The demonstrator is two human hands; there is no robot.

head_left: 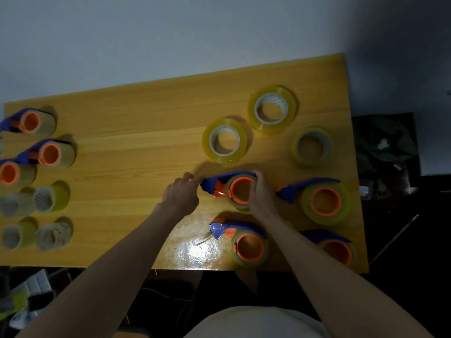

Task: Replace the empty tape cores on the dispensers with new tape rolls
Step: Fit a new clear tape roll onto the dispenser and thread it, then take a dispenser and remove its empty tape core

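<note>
A: Two hands on one blue plastic tape dispenser with an orange hub (234, 189), mid-tabletop. Right hand (261, 193) grip is clamped round the thin yellowish tape roll on that hub, fingers curled over its far rim.

B: Left?

A: Left hand (181, 193) sits at the dispenser's blue nose, fingers reaching toward it. Can't tell whether that grip is apart or pinching.

B: New rolls?

A: Three loose yellow-clear tape rolls with white cores (225, 140) lie flat just beyond, on the yellow wooden tabletop (136, 113).

B: Others?

A: Three more loaded blue dispensers (322, 201) right and near side. Three dispensers (48, 153) far left, with four bare whitish cores (47, 199) below them.
</note>
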